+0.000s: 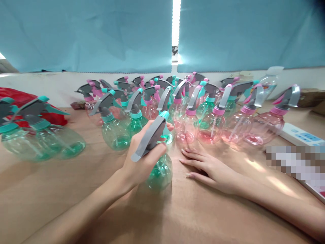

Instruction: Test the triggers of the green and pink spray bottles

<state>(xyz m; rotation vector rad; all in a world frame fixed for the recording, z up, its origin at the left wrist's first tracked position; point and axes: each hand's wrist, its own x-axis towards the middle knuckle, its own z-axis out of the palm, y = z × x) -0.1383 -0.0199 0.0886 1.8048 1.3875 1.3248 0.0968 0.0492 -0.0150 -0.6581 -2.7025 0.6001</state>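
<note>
I see the bottle (160, 174) just below the centre of my view, green and clear, its grey lever (149, 137) slanting toward seven o'clock. My left hand (142, 169) has it around the neck, fingers curled closed; the far fingertips are partly hidden. I cannot tell whether its base touches the table. I'd judge it light, thin plastic, springy under a squeeze and slick on the round belly, so the narrow neck is the surer hold; the lever looks the likeliest part to snap.

At four o'clock from it, my right hand (212, 167) lies palm down, fingers loosely spread, holding nothing. The table (190, 217) is brown and smooth-looking. Other bottles (186, 130) crowd from eleven to two o'clock, with a green pair (63, 142) at nine. A white device (299, 134) lies at three. Blue cloth (88, 34) and a bright light strip (175, 23) fill twelve.
</note>
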